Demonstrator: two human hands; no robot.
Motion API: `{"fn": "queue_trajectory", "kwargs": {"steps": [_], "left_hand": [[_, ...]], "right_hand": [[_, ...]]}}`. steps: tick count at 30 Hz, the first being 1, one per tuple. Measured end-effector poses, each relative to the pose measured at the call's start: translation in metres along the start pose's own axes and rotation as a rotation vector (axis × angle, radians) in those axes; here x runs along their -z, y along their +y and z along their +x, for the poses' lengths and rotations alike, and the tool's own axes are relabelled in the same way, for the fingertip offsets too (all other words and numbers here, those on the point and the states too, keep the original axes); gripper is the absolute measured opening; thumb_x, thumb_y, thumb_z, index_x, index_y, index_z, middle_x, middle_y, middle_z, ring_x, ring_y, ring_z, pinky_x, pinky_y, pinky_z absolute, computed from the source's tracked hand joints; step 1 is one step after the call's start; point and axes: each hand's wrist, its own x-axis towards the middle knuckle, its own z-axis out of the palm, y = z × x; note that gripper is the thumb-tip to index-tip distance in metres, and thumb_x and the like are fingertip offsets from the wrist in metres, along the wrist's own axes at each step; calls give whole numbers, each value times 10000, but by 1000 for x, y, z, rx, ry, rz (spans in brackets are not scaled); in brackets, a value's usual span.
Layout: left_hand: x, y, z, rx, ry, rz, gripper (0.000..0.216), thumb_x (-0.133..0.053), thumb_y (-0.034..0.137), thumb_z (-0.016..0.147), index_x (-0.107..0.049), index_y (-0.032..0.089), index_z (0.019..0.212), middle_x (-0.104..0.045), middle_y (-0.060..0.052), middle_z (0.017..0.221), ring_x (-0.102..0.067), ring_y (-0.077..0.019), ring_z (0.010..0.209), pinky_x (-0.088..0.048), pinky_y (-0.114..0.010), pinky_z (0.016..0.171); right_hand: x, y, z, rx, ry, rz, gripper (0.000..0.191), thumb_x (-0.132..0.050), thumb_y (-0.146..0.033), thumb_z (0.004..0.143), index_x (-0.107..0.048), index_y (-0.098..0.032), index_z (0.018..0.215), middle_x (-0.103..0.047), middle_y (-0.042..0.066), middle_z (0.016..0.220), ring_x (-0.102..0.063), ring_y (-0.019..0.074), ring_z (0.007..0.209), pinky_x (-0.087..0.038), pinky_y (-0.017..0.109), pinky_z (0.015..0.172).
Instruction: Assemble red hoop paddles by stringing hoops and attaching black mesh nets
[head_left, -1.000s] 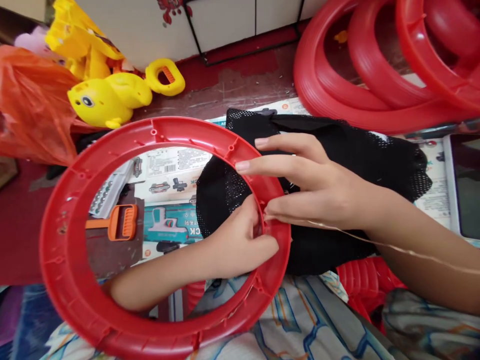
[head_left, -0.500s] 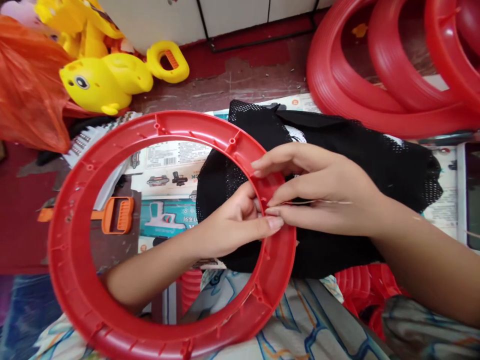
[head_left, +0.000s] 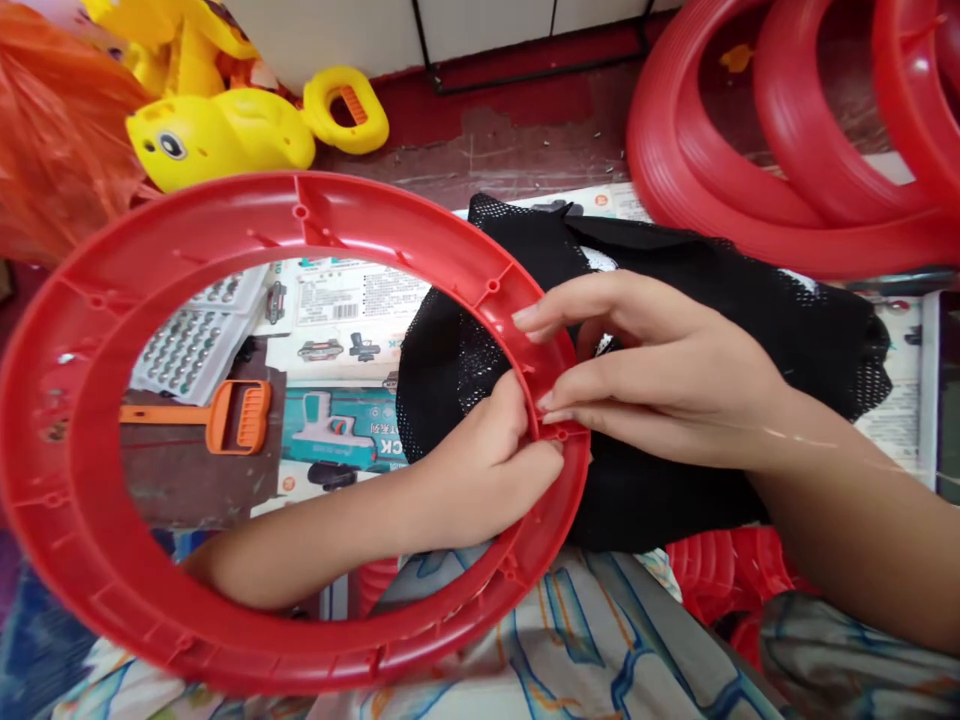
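Ring (head_left: 390, 222), red, held above lap (head_left: 570, 640) and partly over black cloth (head_left: 697, 300), left hand (head_left: 495, 465) through its hole grasping the rim, right hand (head_left: 660, 370) with fingertips at same rim, can't tell if gripping.

From head height we look forward and steeply down, close above our left hand (head_left: 491, 475), right hand (head_left: 667, 375) and red ring (head_left: 300, 640), patterned cloth (head_left: 592, 640) near, white panels (head_left: 487, 30) far.

The ring (head_left: 337, 215) is over the cloth (head_left: 795, 320) — toy (head_left: 225, 135) behind left, other rings (head_left: 795, 120) behind right.
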Motion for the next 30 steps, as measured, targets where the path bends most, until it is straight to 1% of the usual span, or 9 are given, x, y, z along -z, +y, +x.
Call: {"fn": "queue_trajectory", "kwargs": {"steps": [2, 5, 8, 11, 16, 18, 22, 27, 30], "left_hand": [[1, 0, 0, -39, -27, 72, 260, -480, 107, 871, -446, 204, 1110, -606, -46, 1068, -568, -226, 1149, -490, -389, 959], [1, 1, -1, -50, -57, 110, 281, -464, 98, 875, -427, 199, 1134, -587, -48, 1085, -537, -230, 1187, -454, -404, 1009], [1, 3, -1, -16, -97, 124, 270, -461, 108, 882, -424, 189, 1137, -581, -47, 1063, -529, -228, 1176, -443, -400, 1012], [2, 4, -2, 10, -121, 121, 254, -465, 96, 872, -429, 176, 1110, -570, -58, 1102, -522, -222, 1173, -448, -378, 996], [3, 6, -1, -15, -139, 122, 252, -456, 97, 884, -425, 167, 1124, -552, -68, 1169, -529, -196, 1145, -431, -362, 1020], [3, 5, 0, -7, -142, 134, 274, -460, 100, 882, -419, 159, 1147, -546, -78, 1179, -524, -202, 1154, -426, -375, 1029], [2, 3, -2, 15, -122, 138, 307, -475, 133, 891, -371, 151, 1179, -517, -106, 1245, -503, -217, 1191, -425, -404, 1046], [4, 1, -7, -24, -153, 121, 352, -472, 120, 901, -310, 170, 1209, -506, -94, 1251, -512, -178, 1175, -458, -343, 1011], [3, 3, -7, -13, -193, -34, 404, -506, 132, 911, -278, 206, 1236, -512, -64, 1229, -538, -141, 1130, -485, -300, 971]], "right_hand": [[0, -2, 0, 19, 0, -85, 75, -641, -175, 884, -686, -231, 863, -614, 64, 1289, -586, 145, 1206, -515, 248, 1046], [-2, -3, 2, 21, 14, -142, 81, -637, -174, 873, -666, -248, 858, -619, 51, 1290, -558, 171, 1258, -487, 297, 1095], [-2, -4, 3, -47, 19, -93, 90, -659, -176, 827, -665, -250, 878, -627, 21, 1277, -599, 195, 1180, -528, 336, 1038], [0, -3, 3, -99, -6, -57, 110, -645, -170, 819, -664, -251, 891, -629, -11, 1258, -611, 188, 1129, -544, 348, 1003], [4, -1, -1, 66, -63, -173, 120, -576, -149, 898, -658, -229, 934, -577, 12, 1344, -539, 182, 1261, -473, 364, 1102], [4, -1, -1, 102, -62, -207, 111, -571, -142, 905, -652, -214, 924, -576, 28, 1348, -540, 179, 1260, -474, 349, 1097], [0, 1, 0, 112, -51, -257, 134, -537, -139, 919, -647, -213, 901, -615, 17, 1299, -571, 177, 1196, -515, 352, 1033], [-3, 6, 0, 123, -90, -222, 157, -542, -201, 933, -674, -204, 846, -590, 70, 1335, -536, 226, 1251, -516, 430, 1018], [-2, 6, 0, 116, -82, -220, 136, -569, -216, 919, -685, -220, 849, -592, 74, 1335, -545, 217, 1238, -510, 416, 1027]]}}
